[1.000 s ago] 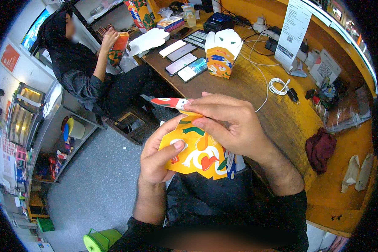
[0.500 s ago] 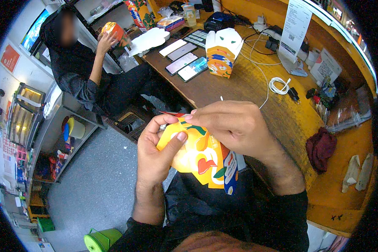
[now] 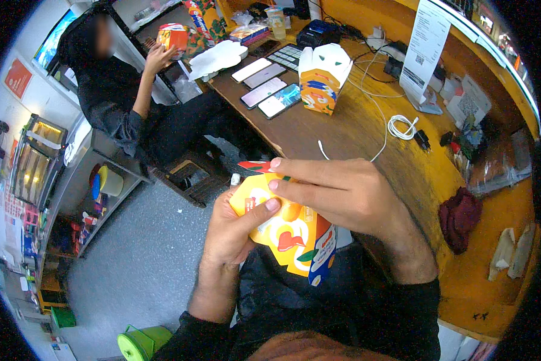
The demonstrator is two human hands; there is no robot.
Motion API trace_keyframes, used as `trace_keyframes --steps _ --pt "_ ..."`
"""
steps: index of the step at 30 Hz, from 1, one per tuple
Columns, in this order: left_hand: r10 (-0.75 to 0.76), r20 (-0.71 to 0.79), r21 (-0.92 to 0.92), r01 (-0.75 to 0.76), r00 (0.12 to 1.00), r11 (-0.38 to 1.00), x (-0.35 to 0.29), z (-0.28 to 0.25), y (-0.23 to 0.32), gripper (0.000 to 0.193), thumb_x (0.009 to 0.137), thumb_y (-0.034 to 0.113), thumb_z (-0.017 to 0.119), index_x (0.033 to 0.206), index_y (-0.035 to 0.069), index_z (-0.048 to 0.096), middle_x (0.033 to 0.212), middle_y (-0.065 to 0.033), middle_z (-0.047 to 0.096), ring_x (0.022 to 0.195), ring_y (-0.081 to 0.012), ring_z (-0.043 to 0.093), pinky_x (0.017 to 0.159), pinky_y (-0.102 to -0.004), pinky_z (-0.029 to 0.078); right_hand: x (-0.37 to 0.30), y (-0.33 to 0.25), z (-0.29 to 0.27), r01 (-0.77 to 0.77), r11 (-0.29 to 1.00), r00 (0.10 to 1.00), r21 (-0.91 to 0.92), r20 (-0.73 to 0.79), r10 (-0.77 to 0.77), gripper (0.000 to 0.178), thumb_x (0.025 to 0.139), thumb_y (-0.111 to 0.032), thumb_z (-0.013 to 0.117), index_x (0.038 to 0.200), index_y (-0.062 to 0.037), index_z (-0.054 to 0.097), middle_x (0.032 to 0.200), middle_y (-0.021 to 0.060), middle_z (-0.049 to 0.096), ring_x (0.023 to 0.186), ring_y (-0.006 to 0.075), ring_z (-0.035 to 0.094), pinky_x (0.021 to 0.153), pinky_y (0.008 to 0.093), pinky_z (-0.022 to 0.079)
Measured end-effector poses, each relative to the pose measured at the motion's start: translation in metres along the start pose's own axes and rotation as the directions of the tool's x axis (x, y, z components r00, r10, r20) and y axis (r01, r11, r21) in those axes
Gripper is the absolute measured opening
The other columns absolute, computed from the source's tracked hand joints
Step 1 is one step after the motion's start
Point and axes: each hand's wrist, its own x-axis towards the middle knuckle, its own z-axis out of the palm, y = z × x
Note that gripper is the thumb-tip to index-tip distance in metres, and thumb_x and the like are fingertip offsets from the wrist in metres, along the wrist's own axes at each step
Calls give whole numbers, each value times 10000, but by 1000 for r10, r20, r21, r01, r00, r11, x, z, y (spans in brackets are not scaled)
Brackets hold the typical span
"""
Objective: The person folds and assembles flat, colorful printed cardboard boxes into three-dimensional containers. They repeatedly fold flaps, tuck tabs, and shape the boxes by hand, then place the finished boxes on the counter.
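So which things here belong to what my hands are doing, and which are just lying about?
Job:
yellow printed carton, gripped by left hand, right hand at its top edge
perhaps the similar standing carton

Lying about:
phones
maroon cloth
green bucket

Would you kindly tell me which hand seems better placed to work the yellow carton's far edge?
Likely the right hand: its fingertips touch near there, while the left hand holds the yellow carton at left.

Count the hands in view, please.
3: the wearer's left hand and right hand on the yellow carton, and, upper left, a co-worker's hand holding an orange carton. Another may be hidden.
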Motion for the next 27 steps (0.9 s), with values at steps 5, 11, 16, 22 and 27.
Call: trace_keyframes --steps 5,11,16,22,27 --pt "4 24 10 -5 1000 1000 -1 -1 -1 425 995 18 780 1399 -28 653 1270 -145 774 1136 -237 772 1019 -403 623 5 -10 -6 -35 999 999 38 7 34 337 881 -90 774 1215 -65 812 1293 188 787 1024 280 822 849 377 676" --pt "63 32 -60 -61 997 996 -4 7 -16 463 996 14 787 1431 -17 633 1285 -135 765 1156 -238 761 1033 -405 616 0 -6 -5 -6 1000 1000 31 -3 6 305 911 -129 753 1198 -31 784 1284 191 768 1130 340 799 922 423 677" --pt "85 1 -68 -84 996 994 -3 14 -18 478 990 -4 790 1438 -24 625 1303 -137 758 1168 -244 759 1042 -412 618 2 -7 4 -33 999 993 33 -113 37 224 848 8 814 1072 -1 821 1235 228 795 1049 314 823 836 373 681" --pt "108 0 -57 -108 994 993 -5 13 -14 466 995 2 785 1433 -28 628 1304 -141 758 1159 -239 760 1030 -402 621 7 -12 6 -62 997 990 45 -123 67 213 850 20 829 1062 -1 825 1254 245 788 1094 334 819 871 366 684" --pt "108 0 -24 -108 994 994 -3 12 -14 442 1010 27 777 1423 -35 632 1297 -142 759 1141 -231 760 1013 -391 621 4 -7 0 -11 1000 999 20 -36 12 213 851 -11 841 1062 1 813 1277 293 764 1084 353 819 846 388 687"
